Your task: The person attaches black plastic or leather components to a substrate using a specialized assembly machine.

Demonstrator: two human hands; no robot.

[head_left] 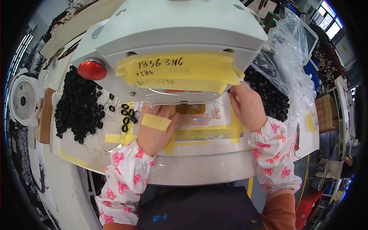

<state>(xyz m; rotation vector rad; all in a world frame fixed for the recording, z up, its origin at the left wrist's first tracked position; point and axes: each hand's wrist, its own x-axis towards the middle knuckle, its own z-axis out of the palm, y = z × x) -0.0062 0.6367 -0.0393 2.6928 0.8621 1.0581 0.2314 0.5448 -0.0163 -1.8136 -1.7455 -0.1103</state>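
A white machine head [172,42] hangs over the work area, with yellow tape [180,71] stuck across its front. My left hand [155,128] lies palm down below its front edge. The visible fingers stretch forward, with the thumb apart; their tips are hidden under the head. A strip of yellow tape [156,122] sits on the back of this hand. My right hand [249,109] is raised at the head's lower right corner, fingers curled together; what they hold, if anything, is hidden. Between the hands lie a brass-coloured plate [191,109] and a pinkish clear guide piece [200,119].
Black rings are heaped at the left [78,103] and right [270,92]; several loose rings [125,119] with threads lie by my left hand. A red push button [92,69] juts from the machine. Clear plastic wrap [291,57] hangs at right. A white fan [25,99] stands far left.
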